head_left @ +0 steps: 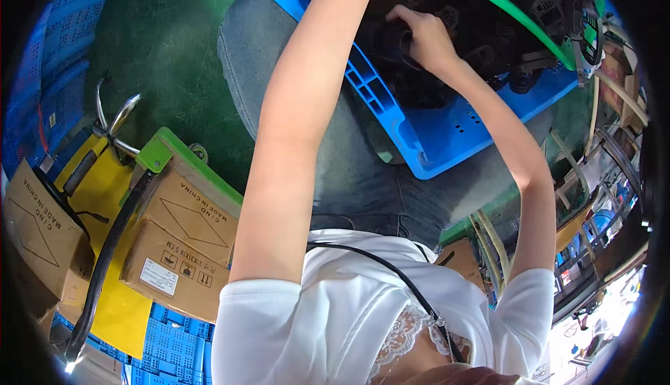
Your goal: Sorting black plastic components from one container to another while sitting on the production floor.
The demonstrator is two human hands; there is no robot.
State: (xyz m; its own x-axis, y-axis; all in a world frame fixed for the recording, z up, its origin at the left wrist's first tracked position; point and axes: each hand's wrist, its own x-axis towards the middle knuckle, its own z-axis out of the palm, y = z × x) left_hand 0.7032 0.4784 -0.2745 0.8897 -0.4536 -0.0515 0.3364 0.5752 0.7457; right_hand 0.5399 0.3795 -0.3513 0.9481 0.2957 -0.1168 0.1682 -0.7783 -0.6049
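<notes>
A blue plastic crate (447, 137) rests on my lap, filled with several black plastic parts (488, 29). My right hand (426, 36) reaches into the crate with its fingers curled around one black plastic part (401, 43) near the crate's left wall. My left forearm (307, 106) stretches up past the crate's left rim and leaves the picture at the top edge, so my left hand is out of sight. A green tube (516, 12) arcs over the parts at the crate's far side.
Cardboard boxes (185, 235) sit at the left on a green-edged stand, beside a yellow hand truck (105, 197) with a black handle. Blue crates (56, 71) are stacked at the far left on the green floor (174, 43). Racks and frames (600, 176) crowd the right.
</notes>
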